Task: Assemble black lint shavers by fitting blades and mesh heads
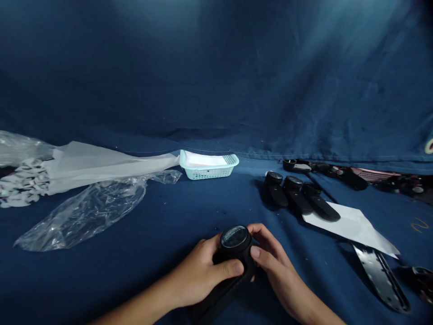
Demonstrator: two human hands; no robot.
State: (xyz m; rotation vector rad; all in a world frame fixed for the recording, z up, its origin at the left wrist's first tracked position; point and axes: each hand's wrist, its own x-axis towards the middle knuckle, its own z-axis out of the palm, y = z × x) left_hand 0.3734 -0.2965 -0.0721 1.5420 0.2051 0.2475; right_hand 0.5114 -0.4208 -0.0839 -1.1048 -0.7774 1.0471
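A black handheld device with a long body and a round head is held between my two hands, low in the middle of the view. Its head carries a shiny, mesh-like disc, facing up; its exact kind I cannot tell. My left hand wraps around the body just below the head, thumb lying across the front. On the other side, my right hand grips the rim of the head between thumb and fingers. The lower body is partly hidden behind my left hand and in shadow.
Several similar black devices lie at the right, one overlapping a white sheet. Nearer is a long shell part. A light blue basket stands at the back. White sheeting and clear plastic film lie left.
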